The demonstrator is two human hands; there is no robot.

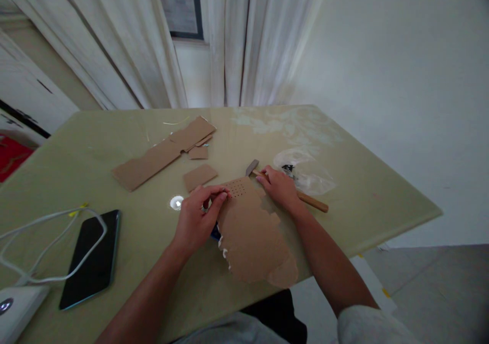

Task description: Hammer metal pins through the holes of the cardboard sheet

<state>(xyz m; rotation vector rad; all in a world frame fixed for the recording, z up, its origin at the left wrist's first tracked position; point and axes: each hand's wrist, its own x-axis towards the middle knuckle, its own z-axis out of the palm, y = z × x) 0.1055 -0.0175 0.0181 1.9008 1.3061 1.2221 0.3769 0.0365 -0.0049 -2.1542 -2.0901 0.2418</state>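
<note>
A torn piece of brown cardboard (pixel 254 242) lies near the table's front edge, with rows of small holes near its far end. At the left of those holes, my left hand (pixel 198 209) is closed in a pinch; whatever sits between the fingertips is too small to make out. My right hand (pixel 280 186) grips a hammer (pixel 313 201) by its wooden handle, close to the metal head. The hammer's head rests just beyond the cardboard's far right corner. Something dark blue (pixel 216 232) shows partly from under the cardboard's left edge.
Beyond the hammer is a clear plastic bag (pixel 305 170) with small dark items. Long cardboard strips (pixel 164 160) and a small cardboard piece (pixel 199 177) lie farther back. At left are a phone (pixel 91 257), a white cable (pixel 49 214) and a white device (pixel 23 308).
</note>
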